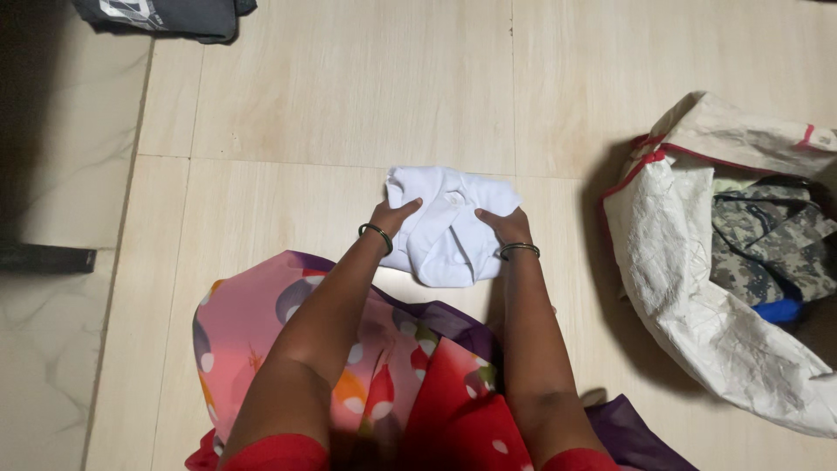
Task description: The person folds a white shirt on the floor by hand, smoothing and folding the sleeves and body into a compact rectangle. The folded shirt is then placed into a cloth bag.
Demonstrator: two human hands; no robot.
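Our hands rest on a folded shirt lying on the floor just before our lap, left hand on its left side, right hand on its right. An open bag holding clothes lies to the right; another folded garment sits far behind, left.

one white shirt, two bangles, one bag
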